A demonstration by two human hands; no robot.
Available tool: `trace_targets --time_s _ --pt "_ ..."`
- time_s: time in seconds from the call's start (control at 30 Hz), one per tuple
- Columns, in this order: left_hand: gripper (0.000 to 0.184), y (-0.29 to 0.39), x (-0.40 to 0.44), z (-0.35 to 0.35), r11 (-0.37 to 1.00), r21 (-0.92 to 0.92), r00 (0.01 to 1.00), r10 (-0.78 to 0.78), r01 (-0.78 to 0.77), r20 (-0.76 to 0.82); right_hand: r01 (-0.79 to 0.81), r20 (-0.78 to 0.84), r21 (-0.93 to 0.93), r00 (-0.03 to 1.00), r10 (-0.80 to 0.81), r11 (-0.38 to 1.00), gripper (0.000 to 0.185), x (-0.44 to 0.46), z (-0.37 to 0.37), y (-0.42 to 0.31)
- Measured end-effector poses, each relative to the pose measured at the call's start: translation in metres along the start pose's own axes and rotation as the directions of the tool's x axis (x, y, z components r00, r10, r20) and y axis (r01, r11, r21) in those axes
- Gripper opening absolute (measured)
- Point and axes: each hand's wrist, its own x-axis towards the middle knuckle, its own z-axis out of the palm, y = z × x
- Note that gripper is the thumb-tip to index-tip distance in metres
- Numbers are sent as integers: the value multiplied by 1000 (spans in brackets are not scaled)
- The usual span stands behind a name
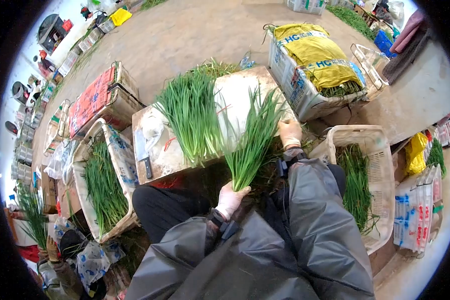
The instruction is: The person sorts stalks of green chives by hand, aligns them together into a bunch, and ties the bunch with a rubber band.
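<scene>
Floor (pixel 205 32) of plain grey-brown spreads beyond the work, strewn with green scraps; on the near side stands a low counter (pixel 255 77), pale and stained, close before the person's knees; a crate (pixel 289 82) with a yellow sack (pixel 312 50) over its top sits past the far right corner; a left basket (pixel 80 192) and a right basket (pixel 381 220) flank the seat, each holding green leaves; on the counter's middle lies a broad pile of greens (pixel 190 107), pale stems towards the person; smaller than that pile is the held bunch (pixel 250 145), raised at the counter's front edge, its tips fanning over the right part of the top; the step in hand looks like gathering and straightening this bunch, and the next move seems to call for a steady grip at the base while stray leaves are evened out; the bunch looks fresh, deep green and slender, narrow and paler at the stems, loose and uneven at the tips; of the hands, the left hand (pixel 230 200) is closed round the stem ends, while the right hand (pixel 290 132) is well apart from it, fingers curled beside the leaf tips at the counter's right edge, and I cannot tell whether it pinches any; a black-handled knife (pixel 148 168) lies at the counter's left side.
</scene>
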Motion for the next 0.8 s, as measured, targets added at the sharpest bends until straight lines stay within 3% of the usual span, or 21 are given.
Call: trace_targets --time_s 0.2,0.27,0.3,0.33,0.4,0.43,0.47,0.53,0.6,0.63,0.67,0.73,0.8 --pt "35 10 -2 -3 999 -32 999 -39 40 33 -268 -190 100 940 283 958 39 0 -69 61" --pt "34 14 -2 -3 994 -107 999 -32 36 41 -348 -281 -21 901 329 937 35 -1 -63 94" --pt "34 18 -1 -3 988 -143 997 -49 56 51 -351 -200 -192 928 314 916 34 -9 -64 94" --pt "34 24 -1 -3 981 -177 996 -65 75 62 -332 -115 -358 943 311 873 33 -12 -60 104" --pt "23 41 -5 -4 964 -203 983 -150 169 107 -242 77 -362 955 287 900 33 -7 -25 148" --pt "18 50 -9 -5 952 -215 973 -192 216 129 -243 -8 -341 967 256 908 35 -29 -28 130" --pt "14 57 -12 -6 938 -225 961 -233 263 151 -156 163 -389 958 235 908 46 -37 -38 112" --pt "16 61 -14 -5 895 -309 941 -269 322 204 -32 210 -162 975 66 986 47 -48 -37 98" --pt "19 63 -16 -3 862 -358 926 -281 358 251 59 101 10 993 -60 998 45 -59 -33 80" --pt "19 62 -16 -4 856 -368 923 -276 363 270 83 86 -43 993 -79 996 44 -65 -43 63" --pt "19 61 -17 -4 850 -376 918 -272 369 287 108 94 21 990 -110 994 47 -66 -46 55" --pt "20 64 -21 -5 847 -372 915 -281 379 290 167 196 24 966 -168 986 51 -63 -40 52" --pt "19 68 -25 -6 852 -360 913 -286 381 292 164 274 27 947 -165 986 67 -66 -31 49"
